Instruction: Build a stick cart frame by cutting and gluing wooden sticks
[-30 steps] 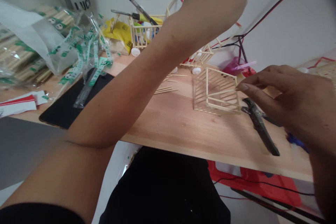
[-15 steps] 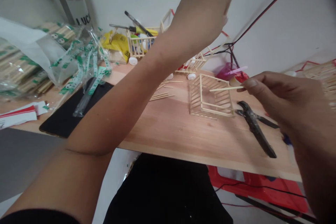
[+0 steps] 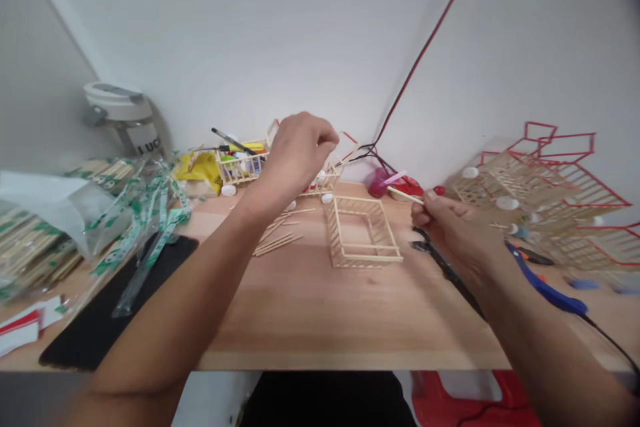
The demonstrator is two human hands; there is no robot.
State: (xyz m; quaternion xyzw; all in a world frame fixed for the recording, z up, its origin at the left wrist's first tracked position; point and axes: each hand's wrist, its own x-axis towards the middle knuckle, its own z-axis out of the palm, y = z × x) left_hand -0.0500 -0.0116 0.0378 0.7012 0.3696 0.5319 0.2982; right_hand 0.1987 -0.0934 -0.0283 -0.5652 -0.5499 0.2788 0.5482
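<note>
A thin wooden stick [image 3: 404, 195] is pinched between the thumb and fingers of my right hand [image 3: 450, 223], its free end pointing left. Below and to the left of that hand lies an open box frame of glued sticks [image 3: 367, 258]. My left hand [image 3: 303, 150] is raised over the back of the table, wrist bent and fingertips drawn together; what they hold, if anything, cannot be made out. Loose sticks [image 3: 277, 245] are scattered on the table below my left forearm. Black-handled pliers [image 3: 457, 282] lie partly hidden under my right hand.
Stick carts with red trim and white wheels [image 3: 530, 193] crowd the right side, beside a blue-handled corded tool [image 3: 545, 287]. Another stick cart [image 3: 243, 169] holds pens at the back. Wrapped stick bundles [image 3: 30, 233] and a black mat [image 3: 95, 320] are on the left.
The view has tilted up and turned right, showing the carts there. My left hand has come down from the top of the view. The right hand still holds its stick.
</note>
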